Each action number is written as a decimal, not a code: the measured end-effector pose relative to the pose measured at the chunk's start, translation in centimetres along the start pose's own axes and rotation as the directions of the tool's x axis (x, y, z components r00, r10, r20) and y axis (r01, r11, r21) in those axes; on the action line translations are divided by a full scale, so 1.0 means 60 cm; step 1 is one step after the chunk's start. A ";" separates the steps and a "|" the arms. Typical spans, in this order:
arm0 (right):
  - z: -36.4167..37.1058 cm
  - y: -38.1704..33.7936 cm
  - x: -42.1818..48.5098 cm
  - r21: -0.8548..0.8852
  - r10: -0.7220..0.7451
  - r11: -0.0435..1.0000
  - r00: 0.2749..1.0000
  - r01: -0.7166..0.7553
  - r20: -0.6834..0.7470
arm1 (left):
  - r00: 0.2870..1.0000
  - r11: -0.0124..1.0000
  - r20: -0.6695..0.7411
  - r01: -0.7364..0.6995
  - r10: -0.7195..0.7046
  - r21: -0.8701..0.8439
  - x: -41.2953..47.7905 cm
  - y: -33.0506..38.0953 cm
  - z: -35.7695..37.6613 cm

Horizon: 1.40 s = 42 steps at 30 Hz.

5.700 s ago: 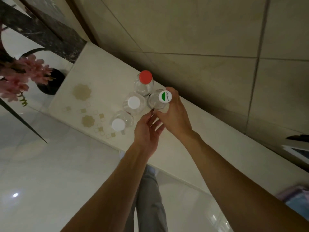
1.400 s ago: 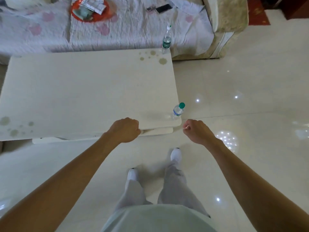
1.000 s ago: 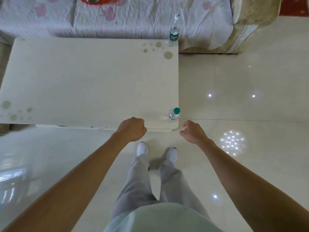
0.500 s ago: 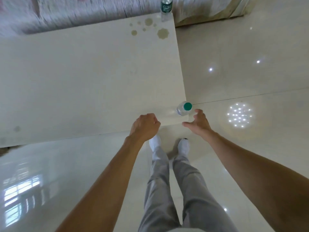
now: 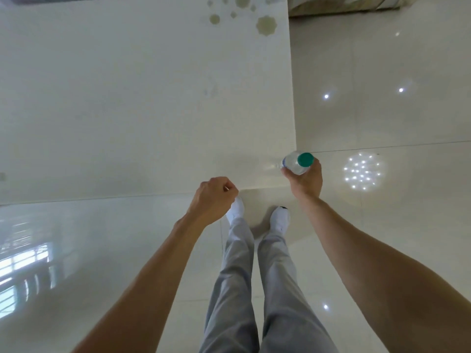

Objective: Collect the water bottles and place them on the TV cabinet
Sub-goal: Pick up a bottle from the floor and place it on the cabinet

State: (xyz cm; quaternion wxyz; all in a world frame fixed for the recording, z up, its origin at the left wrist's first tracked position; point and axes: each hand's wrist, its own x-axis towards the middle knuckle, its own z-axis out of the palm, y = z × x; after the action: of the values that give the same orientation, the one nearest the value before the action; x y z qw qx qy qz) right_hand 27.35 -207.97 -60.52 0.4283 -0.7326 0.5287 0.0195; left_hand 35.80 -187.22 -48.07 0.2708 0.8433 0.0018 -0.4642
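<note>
The pale table [image 5: 142,103] fills most of the view, with glossy floor [image 5: 382,118] to its right and in front of it, where the person's legs and white shoes stand. The view has closed in on the table's near right corner since a moment ago.

The left hand [image 5: 216,197] hangs over the table's near edge, its fingers curled into a fist with nothing in it, much as it was before. The right hand [image 5: 304,182] is what has changed: half a second ago it was spread just beside the bottle [image 5: 294,165], and now its thumb and fingers wrap round the bottle's body from the near side. That means the pick-up is under way (whether the base has left the table yet cannot be told from above), and the carry to the TV cabinet is still to come.

The bottle is small, clear plastic, upright at the very corner of the table, topped with a green cap [image 5: 305,159].
</note>
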 end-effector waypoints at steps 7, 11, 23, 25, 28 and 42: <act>-0.067 -0.035 -0.051 0.022 0.075 0.997 0.997 -0.074 -0.029 | 0.997 0.956 0.011 0.078 -0.079 -0.283 -0.054 0.006 -0.046; -0.144 -0.090 -0.126 -0.001 -0.026 1.000 0.999 0.026 -0.033 | 0.995 0.890 0.055 0.098 -0.082 -0.444 -0.076 0.032 -0.066; -0.306 -0.260 -0.332 -0.102 -0.313 0.939 0.940 0.328 0.139 | 0.979 0.678 0.201 0.132 0.024 -0.723 -0.144 0.100 -0.044; -0.317 -0.273 -0.356 -0.075 -0.314 0.943 0.941 0.325 0.128 | 0.975 0.638 0.218 0.136 0.052 -0.758 -0.157 0.093 -0.050; -0.335 -0.276 -0.387 -0.022 -0.340 0.939 0.936 0.343 0.086 | 0.968 0.618 0.231 0.124 0.096 -0.776 -0.179 0.094 -0.050; -0.441 -0.089 -0.599 0.050 -0.279 0.952 0.925 0.301 -0.257 | 0.873 0.827 0.410 0.015 0.263 -0.562 -0.381 0.092 0.106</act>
State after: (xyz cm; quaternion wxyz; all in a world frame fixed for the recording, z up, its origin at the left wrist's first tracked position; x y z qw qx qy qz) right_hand 4.53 -197.52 -23.25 0.3890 -0.7798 0.4640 -0.1589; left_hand 19.21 -189.20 -30.34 0.5233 0.5895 0.0124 -0.6152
